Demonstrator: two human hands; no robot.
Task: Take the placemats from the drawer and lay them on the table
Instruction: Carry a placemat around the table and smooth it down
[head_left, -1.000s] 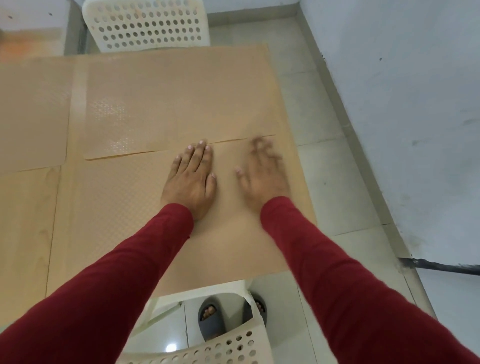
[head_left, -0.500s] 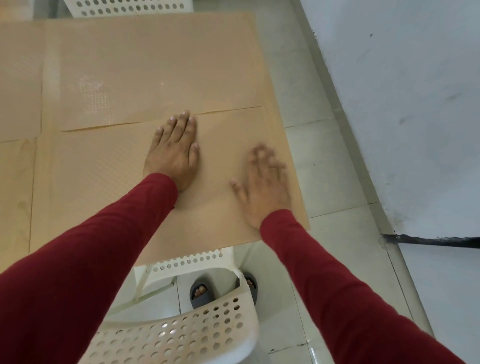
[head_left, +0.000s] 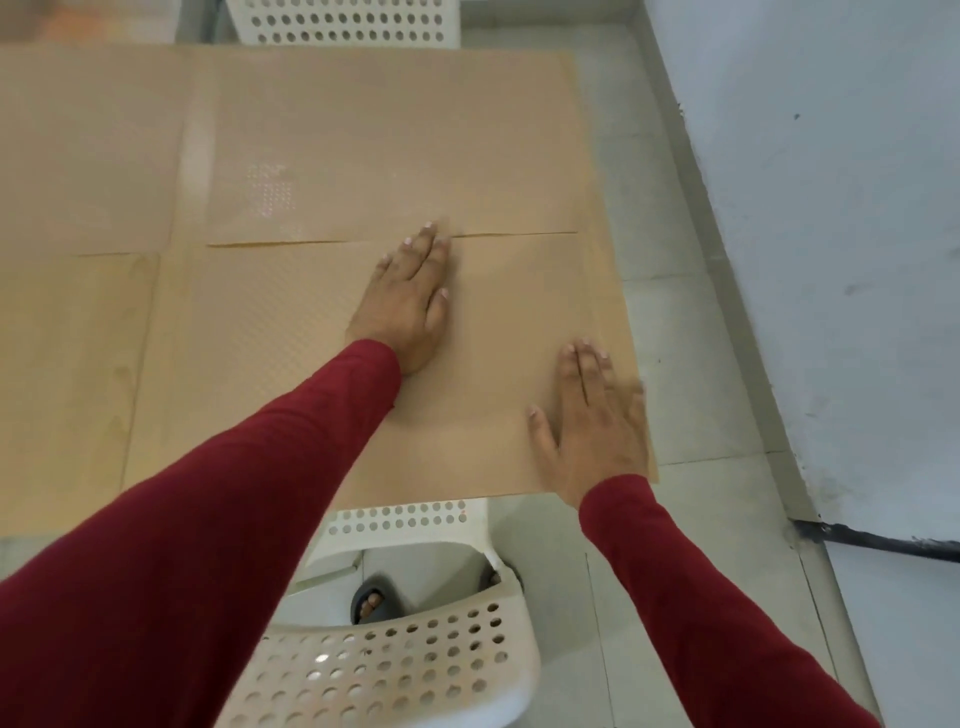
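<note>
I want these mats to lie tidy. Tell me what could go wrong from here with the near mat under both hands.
1. The near placemat runs to the table's right edge and near edge; the right hand, flat near that corner, could push it into overhang.
2. The left hand has fingertips at the seam with the far placemat; sliding forward might lift or overlap that edge.
3. The white chair stands close beneath; a slipped mat may drop onto it.
</note>
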